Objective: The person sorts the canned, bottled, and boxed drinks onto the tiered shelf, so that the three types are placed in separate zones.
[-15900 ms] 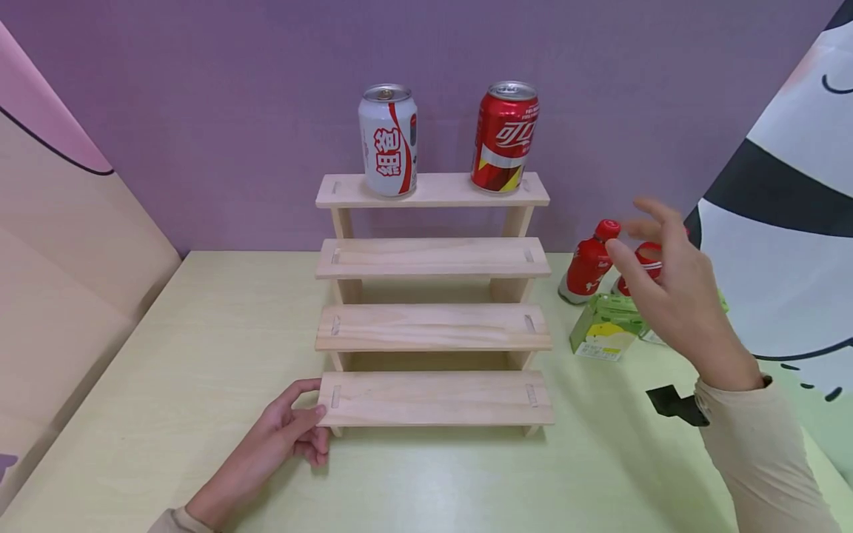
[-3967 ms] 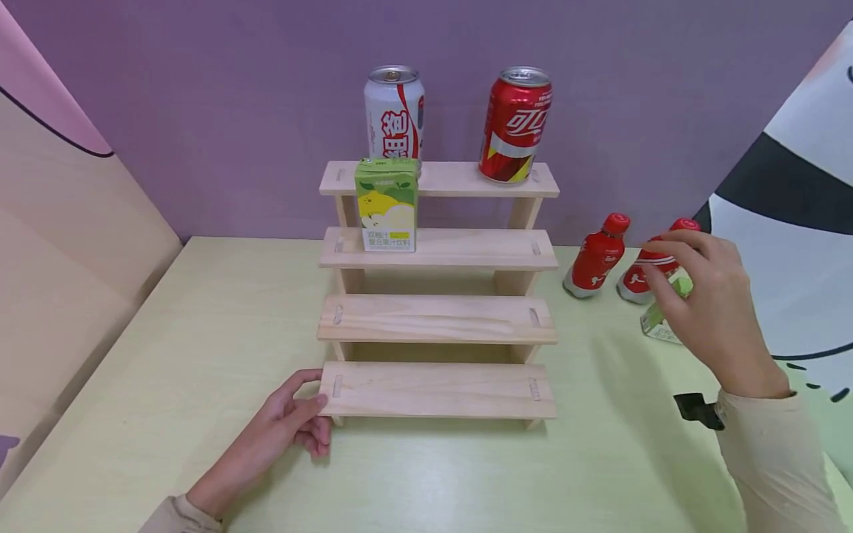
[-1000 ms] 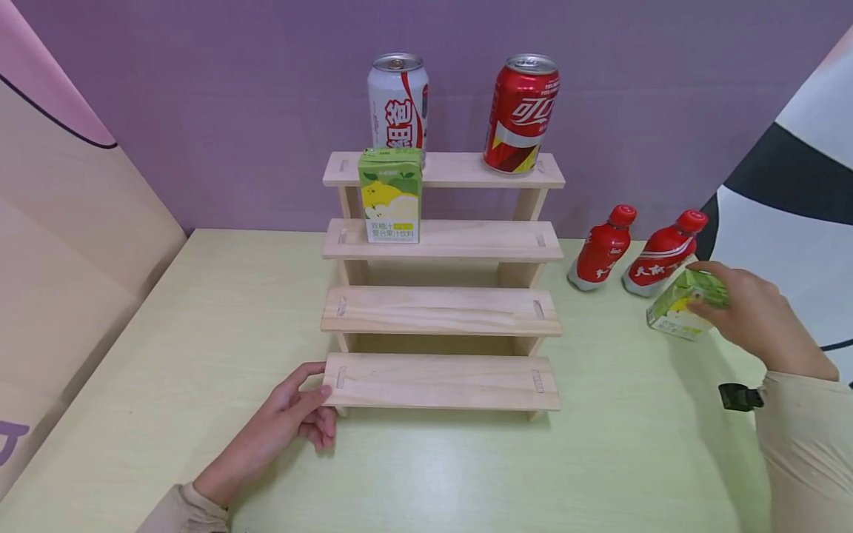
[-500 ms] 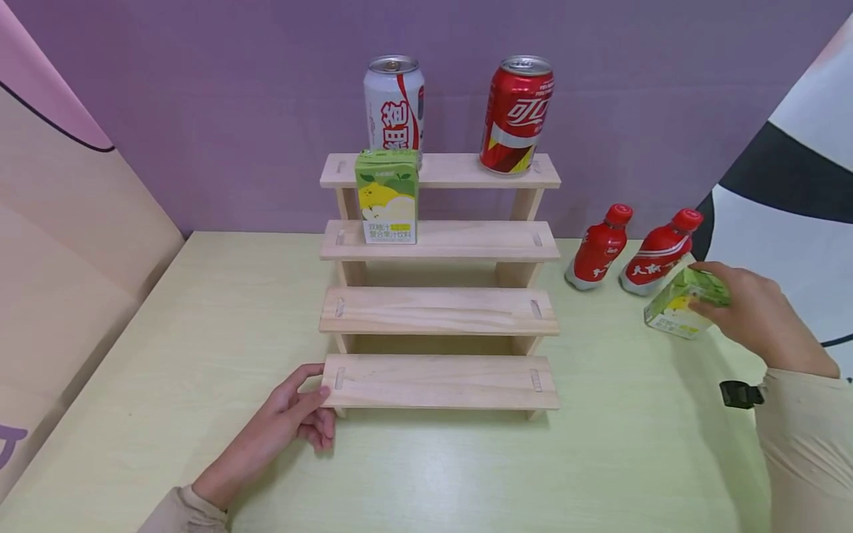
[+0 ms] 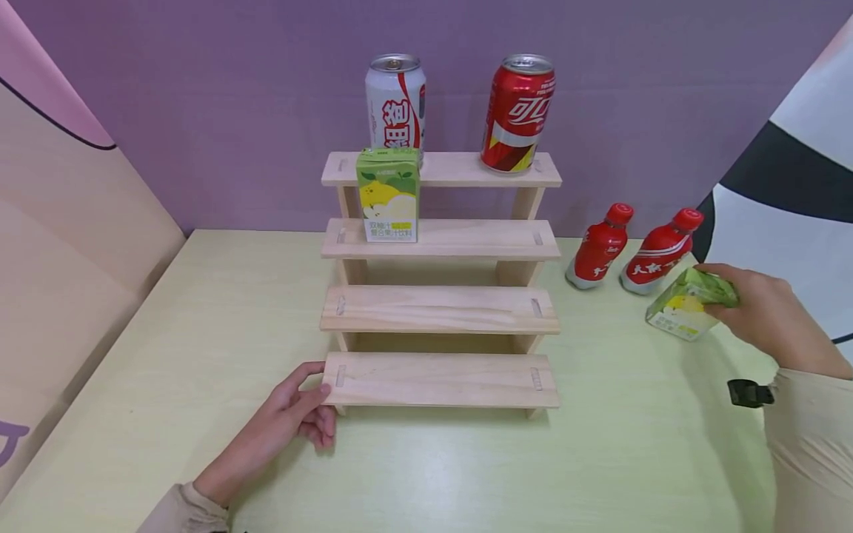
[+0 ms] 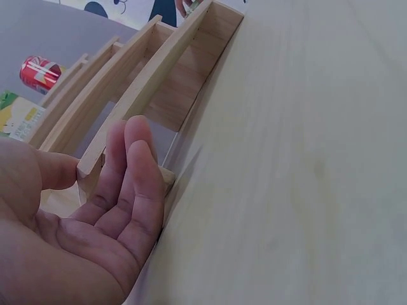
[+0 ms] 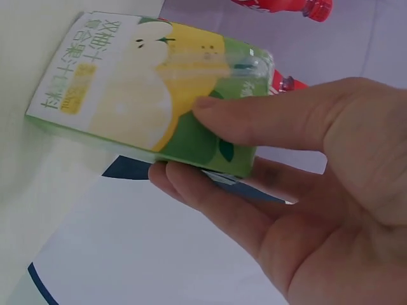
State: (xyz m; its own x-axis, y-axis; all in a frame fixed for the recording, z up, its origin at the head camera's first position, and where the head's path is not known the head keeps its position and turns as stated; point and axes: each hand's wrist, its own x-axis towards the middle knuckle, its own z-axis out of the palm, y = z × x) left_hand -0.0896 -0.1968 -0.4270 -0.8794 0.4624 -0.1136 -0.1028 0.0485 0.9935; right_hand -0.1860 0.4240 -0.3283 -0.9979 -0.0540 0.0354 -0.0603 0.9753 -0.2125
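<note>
My right hand (image 5: 766,311) grips a green and yellow juice box (image 5: 686,303) near its top, at the right of the table. The right wrist view shows the thumb across the box's printed front (image 7: 172,89) and fingers behind it. My left hand (image 5: 286,422) holds the left end of the lowest step of a wooden tiered shelf (image 5: 440,381), the thumb on its edge and the other fingers lower down. A second juice box (image 5: 389,196) stands at the left of the step below the top. On the top step are a white can (image 5: 396,104) and a red cola can (image 5: 520,115).
Two red bottles with red caps, a left one (image 5: 600,248) and a right one (image 5: 662,252), stand behind the held box. A purple wall (image 5: 266,111) rises behind the shelf. A black and white patterned panel (image 5: 786,252) borders the right side.
Since the oldest frame, one juice box has come from the right onto the upper step. My right hand has since taken hold of the other box. My left hand has stayed on the shelf.
</note>
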